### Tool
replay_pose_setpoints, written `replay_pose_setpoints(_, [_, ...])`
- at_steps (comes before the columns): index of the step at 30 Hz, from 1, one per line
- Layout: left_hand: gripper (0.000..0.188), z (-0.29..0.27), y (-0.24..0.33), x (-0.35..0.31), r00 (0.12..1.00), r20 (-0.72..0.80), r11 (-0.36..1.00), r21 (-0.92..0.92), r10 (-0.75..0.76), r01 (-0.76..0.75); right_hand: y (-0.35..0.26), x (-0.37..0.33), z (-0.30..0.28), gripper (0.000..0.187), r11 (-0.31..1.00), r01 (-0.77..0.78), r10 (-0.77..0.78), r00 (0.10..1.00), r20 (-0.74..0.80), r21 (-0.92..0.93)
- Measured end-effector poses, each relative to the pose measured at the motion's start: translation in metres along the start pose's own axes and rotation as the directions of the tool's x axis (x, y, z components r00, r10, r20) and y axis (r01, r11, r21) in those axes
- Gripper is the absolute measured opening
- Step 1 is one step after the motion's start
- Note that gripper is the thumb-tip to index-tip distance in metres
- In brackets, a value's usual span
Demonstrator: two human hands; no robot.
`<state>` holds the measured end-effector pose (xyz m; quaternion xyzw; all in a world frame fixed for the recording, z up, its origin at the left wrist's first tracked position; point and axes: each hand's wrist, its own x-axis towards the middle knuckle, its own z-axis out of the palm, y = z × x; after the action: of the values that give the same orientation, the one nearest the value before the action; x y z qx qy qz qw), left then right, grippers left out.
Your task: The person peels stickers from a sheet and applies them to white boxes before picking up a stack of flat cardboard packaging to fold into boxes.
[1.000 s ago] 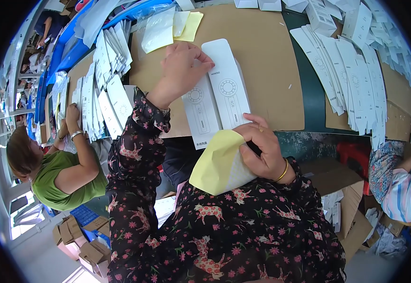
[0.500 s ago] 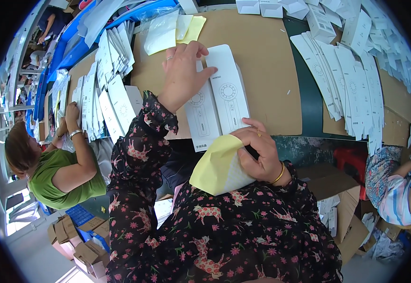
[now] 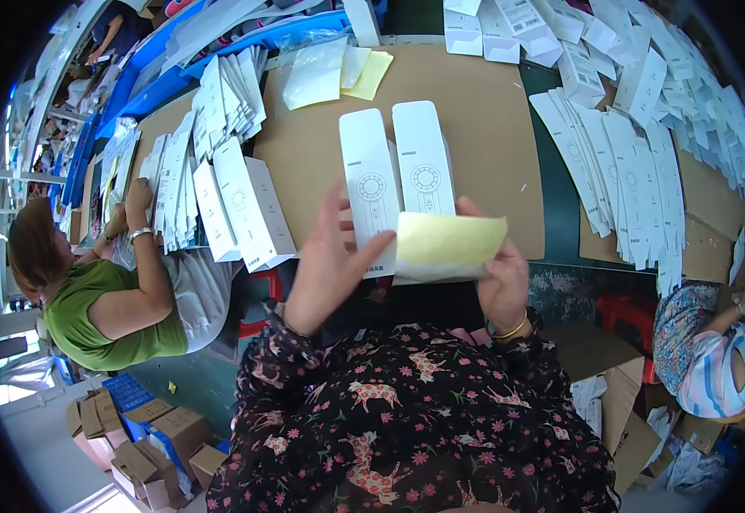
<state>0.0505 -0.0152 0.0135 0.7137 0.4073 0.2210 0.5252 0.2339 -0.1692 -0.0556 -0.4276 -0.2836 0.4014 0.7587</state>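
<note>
Two long white printed boxes, a left box (image 3: 369, 162) and a right box (image 3: 424, 158), lie side by side on brown cardboard, pointing away from me. My right hand (image 3: 504, 278) pinches the right end of a yellow backing sheet (image 3: 451, 243). The sheet is held across the near end of the right box, and a paler strip shows along its lower edge. My left hand (image 3: 328, 272) is beside the near end of the left box, slightly blurred, fingers apart. Its thumb reaches over that box toward the sheet's left edge; I see nothing in its grasp.
Brown cardboard (image 3: 492, 171) covers the tabletop. Plastic film and yellow paper (image 3: 367, 74) lie at the back. White cartons stand in a row (image 3: 248, 209) on the left, flat ones fan out (image 3: 629, 171) on the right. One person (image 3: 103, 299) works at left, another (image 3: 715, 359) at right.
My left hand has come back toward me from the far end of the boxes. The yellow sheet has been raised from near my body to over the right box's near end.
</note>
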Motion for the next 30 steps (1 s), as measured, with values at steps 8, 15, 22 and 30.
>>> replay_pose_setpoints(8, [0.067,0.008,-0.008,0.05,0.847,0.087,0.596,0.672,0.524,-0.438,0.018,-0.008,0.0,0.012,0.983,0.132,-0.093,0.956,0.279,-0.125])
replay_pose_setpoints(15, [0.061,0.019,-0.015,0.059,0.838,0.169,0.532,0.703,0.52,-0.472,0.017,-0.008,0.003,0.003,0.982,0.146,-0.107,0.953,0.283,-0.12])
replay_pose_setpoints(22, [0.076,0.01,-0.024,0.04,0.837,0.064,0.631,0.627,0.543,-0.457,0.021,-0.008,0.002,0.003,0.983,0.144,-0.114,0.965,0.235,-0.115])
replay_pose_setpoints(30, [0.096,0.007,-0.014,-0.005,0.948,0.092,0.582,0.77,0.306,-0.262,0.028,-0.008,0.005,0.008,0.995,0.092,-0.076,0.925,0.371,-0.024])
